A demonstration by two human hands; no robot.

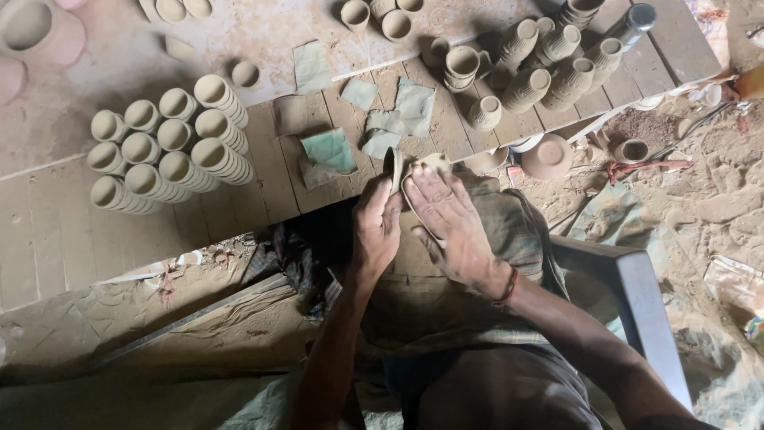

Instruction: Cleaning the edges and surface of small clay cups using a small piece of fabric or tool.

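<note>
Head view | our left hand [376, 227] grips pale clay cup [395, 169], right hand [450, 227] flat, rubbing it | stacked cups [163, 151] on table [270, 171] finished.

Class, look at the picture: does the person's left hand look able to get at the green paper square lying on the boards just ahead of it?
Probably yes. The green paper square lies uncovered on the wooden boards just ahead of the left hand, nothing between. But that hand is holding a clay cup, with the right hand pressed against it.
</note>
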